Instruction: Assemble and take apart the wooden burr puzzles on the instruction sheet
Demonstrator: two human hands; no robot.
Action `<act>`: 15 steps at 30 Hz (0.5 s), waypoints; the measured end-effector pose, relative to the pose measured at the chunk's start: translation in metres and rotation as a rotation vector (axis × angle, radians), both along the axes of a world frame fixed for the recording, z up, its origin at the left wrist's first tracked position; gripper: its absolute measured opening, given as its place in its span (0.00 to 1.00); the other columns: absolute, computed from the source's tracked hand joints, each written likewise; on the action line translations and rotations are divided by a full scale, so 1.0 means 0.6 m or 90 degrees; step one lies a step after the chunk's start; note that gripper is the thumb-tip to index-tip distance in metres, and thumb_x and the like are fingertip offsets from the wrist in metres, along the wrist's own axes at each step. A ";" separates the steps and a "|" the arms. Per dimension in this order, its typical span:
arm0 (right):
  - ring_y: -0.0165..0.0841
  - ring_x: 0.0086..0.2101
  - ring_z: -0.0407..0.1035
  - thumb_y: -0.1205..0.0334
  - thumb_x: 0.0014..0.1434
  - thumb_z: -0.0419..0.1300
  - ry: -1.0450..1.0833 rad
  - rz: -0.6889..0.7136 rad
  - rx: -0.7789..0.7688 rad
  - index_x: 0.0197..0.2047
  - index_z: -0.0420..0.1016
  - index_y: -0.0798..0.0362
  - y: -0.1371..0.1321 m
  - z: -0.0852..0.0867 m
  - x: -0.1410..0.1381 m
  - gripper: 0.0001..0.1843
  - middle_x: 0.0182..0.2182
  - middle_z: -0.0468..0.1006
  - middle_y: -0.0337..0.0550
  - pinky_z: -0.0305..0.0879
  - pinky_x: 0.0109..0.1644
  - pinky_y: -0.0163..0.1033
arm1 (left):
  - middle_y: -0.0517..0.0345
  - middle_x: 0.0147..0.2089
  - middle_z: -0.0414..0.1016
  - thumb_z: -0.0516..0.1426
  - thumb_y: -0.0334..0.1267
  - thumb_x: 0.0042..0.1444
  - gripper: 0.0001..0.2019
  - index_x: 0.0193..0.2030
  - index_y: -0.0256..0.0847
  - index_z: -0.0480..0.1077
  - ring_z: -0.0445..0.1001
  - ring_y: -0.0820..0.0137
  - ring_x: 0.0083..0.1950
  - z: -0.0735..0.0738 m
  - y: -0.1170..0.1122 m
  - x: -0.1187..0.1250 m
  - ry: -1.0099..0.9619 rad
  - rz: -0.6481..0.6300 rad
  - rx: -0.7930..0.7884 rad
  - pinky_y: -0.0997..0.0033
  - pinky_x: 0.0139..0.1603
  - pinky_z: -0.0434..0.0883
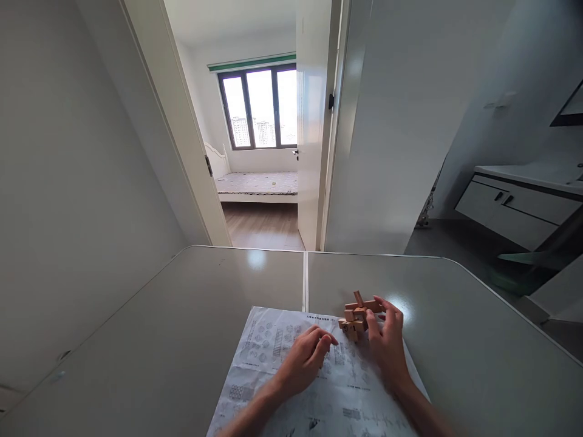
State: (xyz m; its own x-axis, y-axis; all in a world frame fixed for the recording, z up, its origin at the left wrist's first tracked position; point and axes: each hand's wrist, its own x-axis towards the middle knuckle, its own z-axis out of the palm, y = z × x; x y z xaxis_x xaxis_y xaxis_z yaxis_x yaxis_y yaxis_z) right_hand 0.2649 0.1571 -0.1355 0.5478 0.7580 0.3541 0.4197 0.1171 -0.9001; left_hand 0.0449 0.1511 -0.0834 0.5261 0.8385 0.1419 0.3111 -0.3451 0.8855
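Note:
A wooden interlocking puzzle, made of several small notched bars with dark marks on some, is partly put together above the upper right part of a printed paper sheet. My right hand is closed on its right side, with thumb and fingers around a bar that sticks out. Its palm side is hidden. Left of the puzzle, my left hand rests over the sheet, fingers loosely bent and slightly apart, with nothing visible in it. The sheet carries small diagrams and lines of print and shows fold creases.
The sheet lies on a glossy grey table with a pale seam down its middle. Beyond the far edge, an open door leads to a room with a bed and window. A white cabinet hangs at the right.

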 end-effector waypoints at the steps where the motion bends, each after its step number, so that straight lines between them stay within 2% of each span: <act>1: 0.46 0.55 0.65 0.47 0.67 0.53 0.017 0.008 -0.011 0.62 0.65 0.48 -0.001 0.000 0.000 0.25 0.56 0.63 0.50 0.64 0.59 0.53 | 0.55 0.35 0.72 0.42 0.59 0.72 0.30 0.44 0.38 0.77 0.70 0.69 0.35 0.001 0.000 0.000 0.002 0.000 0.000 0.71 0.39 0.70; 10: 0.45 0.53 0.68 0.45 0.67 0.54 0.101 0.025 -0.056 0.64 0.64 0.45 -0.001 0.003 0.002 0.26 0.55 0.69 0.48 0.67 0.57 0.51 | 0.54 0.35 0.73 0.42 0.58 0.72 0.30 0.42 0.38 0.77 0.71 0.69 0.35 0.002 0.000 0.002 0.001 0.000 0.008 0.70 0.40 0.70; 15: 0.44 0.50 0.73 0.42 0.64 0.58 0.179 0.036 -0.066 0.62 0.66 0.47 0.004 -0.001 0.007 0.29 0.53 0.75 0.46 0.70 0.54 0.48 | 0.54 0.35 0.73 0.42 0.59 0.72 0.31 0.43 0.39 0.77 0.70 0.70 0.34 0.002 0.000 0.001 -0.003 -0.002 -0.003 0.70 0.40 0.70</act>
State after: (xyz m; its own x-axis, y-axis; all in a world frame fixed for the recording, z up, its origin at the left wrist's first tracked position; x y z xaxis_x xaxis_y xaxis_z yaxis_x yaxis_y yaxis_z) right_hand 0.2694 0.1595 -0.1362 0.5696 0.8139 0.1142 0.1485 0.0347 -0.9883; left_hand 0.0456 0.1510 -0.0822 0.5283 0.8373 0.1404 0.3062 -0.3422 0.8884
